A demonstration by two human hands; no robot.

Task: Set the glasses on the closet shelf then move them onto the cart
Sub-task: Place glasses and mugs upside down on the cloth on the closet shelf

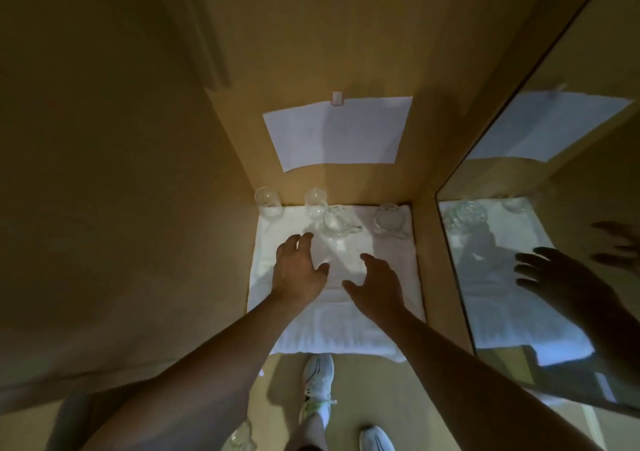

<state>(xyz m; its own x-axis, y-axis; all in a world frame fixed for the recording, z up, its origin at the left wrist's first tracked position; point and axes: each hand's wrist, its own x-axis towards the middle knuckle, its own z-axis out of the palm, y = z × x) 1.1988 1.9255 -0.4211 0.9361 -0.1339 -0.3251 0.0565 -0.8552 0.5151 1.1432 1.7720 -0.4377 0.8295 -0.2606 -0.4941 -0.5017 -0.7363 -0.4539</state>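
Several clear glasses stand at the back of the closet shelf on a white towel (pixel 332 326): one at the far left (pixel 268 205), one stemmed glass (pixel 316 201), one beside it (pixel 335 224) and one at the right (pixel 389 220). My left hand (pixel 299 270) hovers over the towel just in front of the middle glasses, fingers spread and holding nothing. My right hand (pixel 375 286) is beside it, also open and empty. Another glass (pixel 240 436) shows at the bottom edge, below the shelf.
Wooden closet walls close in on the left and back. A white paper sheet (pixel 337 132) hangs on the back wall. A mirrored panel (pixel 540 243) at the right reflects the towel, glasses and my hand. My white shoes (pixel 317 378) stand on the floor below.
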